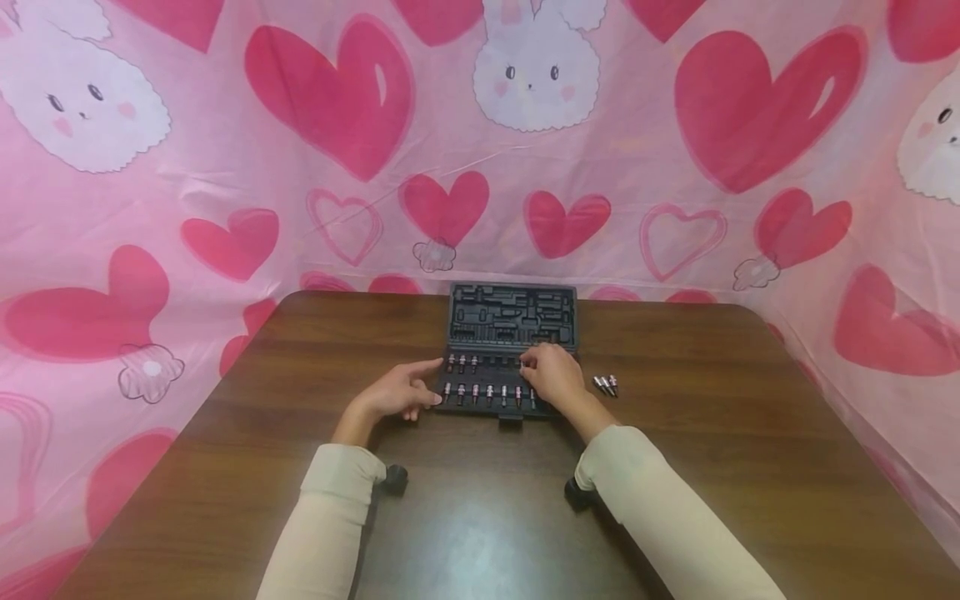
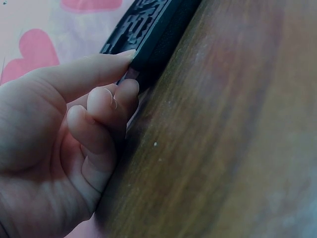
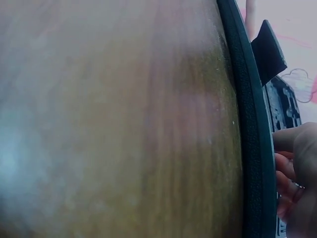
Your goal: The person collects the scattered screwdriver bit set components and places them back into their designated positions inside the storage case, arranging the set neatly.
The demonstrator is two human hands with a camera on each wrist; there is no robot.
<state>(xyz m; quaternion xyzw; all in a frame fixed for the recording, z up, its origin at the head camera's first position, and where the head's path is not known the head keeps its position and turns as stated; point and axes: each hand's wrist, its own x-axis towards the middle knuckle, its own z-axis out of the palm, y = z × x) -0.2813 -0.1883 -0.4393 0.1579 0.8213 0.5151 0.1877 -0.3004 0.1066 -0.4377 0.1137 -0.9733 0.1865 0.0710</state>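
Observation:
An open black plastic socket case (image 1: 487, 373) lies on the table, its molded lid (image 1: 513, 312) raised at the back. Silver bit sockets (image 1: 476, 392) stand in a front row, and a few more (image 1: 462, 362) fill the left of the back row. My left hand (image 1: 392, 392) holds the case's left side between thumb and index finger; in the left wrist view the thumb (image 2: 94, 74) presses the corner. Over the back row's right part, my right hand (image 1: 557, 375) pinches a small silver bit socket, mostly hidden by the fingers.
Three loose bit sockets (image 1: 606, 384) lie on the brown wooden table (image 1: 720, 400), right of the case. The case's latch (image 1: 511, 423) sticks out at the front. A pink cloth (image 1: 585, 167) with hearts and rabbits hangs behind and at both sides.

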